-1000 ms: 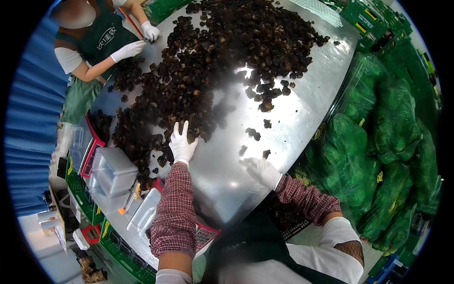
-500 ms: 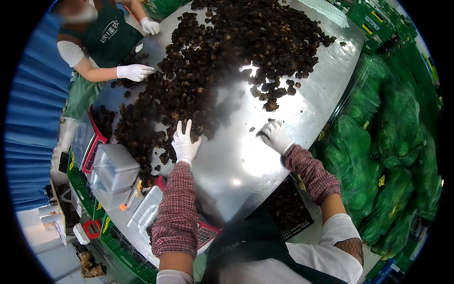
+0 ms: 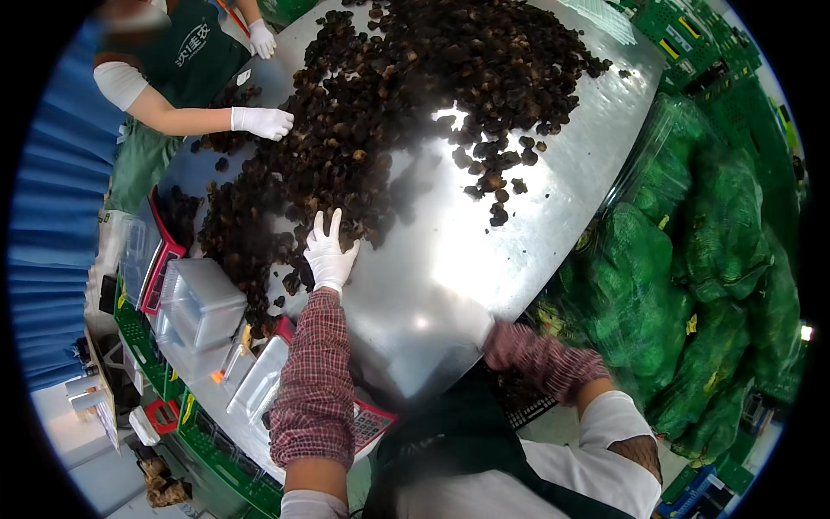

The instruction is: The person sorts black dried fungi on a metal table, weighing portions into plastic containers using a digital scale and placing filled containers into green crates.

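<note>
White-gloved left hand (image 3: pixel 329 258) spread-fingered at dark heap (image 3: pixel 346 143); right hand (image 3: pixel 471 322) blurred.

A shiny metal counter (image 3: pixel 389 303) carries a broad heap of dark brown, crinkled pieces (image 3: pixel 372 121). Stray pieces (image 3: pixel 499 214) lie just off the heap's near right edge; stacked clear plastic boxes (image 3: pixel 203 303) stand beside its near left end, as does a red-edged device (image 3: pixel 175 250).
</note>
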Tool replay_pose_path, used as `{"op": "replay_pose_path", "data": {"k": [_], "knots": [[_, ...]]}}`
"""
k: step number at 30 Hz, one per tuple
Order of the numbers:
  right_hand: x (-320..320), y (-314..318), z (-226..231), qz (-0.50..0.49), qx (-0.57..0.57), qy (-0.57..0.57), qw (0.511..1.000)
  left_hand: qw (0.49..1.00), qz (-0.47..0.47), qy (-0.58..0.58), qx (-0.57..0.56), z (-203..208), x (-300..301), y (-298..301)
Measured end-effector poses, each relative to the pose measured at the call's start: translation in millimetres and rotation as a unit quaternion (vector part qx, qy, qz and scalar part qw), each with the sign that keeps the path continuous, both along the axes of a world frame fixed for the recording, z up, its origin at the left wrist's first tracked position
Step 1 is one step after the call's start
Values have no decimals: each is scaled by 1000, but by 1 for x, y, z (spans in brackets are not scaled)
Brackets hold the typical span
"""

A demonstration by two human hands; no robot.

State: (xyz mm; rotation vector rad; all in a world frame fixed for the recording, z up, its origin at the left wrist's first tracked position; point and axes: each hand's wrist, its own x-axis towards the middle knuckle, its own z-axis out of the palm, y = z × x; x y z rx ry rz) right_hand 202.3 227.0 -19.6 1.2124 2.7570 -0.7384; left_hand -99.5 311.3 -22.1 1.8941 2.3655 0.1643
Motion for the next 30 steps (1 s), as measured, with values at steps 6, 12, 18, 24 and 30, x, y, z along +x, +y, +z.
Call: {"op": "replay_pose_path", "data": {"k": [6,12,18,24,30], "knots": [[128,-60,37,226,-143,-16,963,1000,-8,-10,25,-10,0,-4],[65,74,31,-40,246,31,968,1000,-2,-8,17,-1,1,-3],[88,-9,-14,95,-36,93,990,999,2,-18,28,-3,7,-21],[16,70,39,-16,-39,96,994,999,19,-31,24,2,12,-22],[-6,47,-29,85,254,0,963,997,22,-36,67,-4,31,-62]]}}
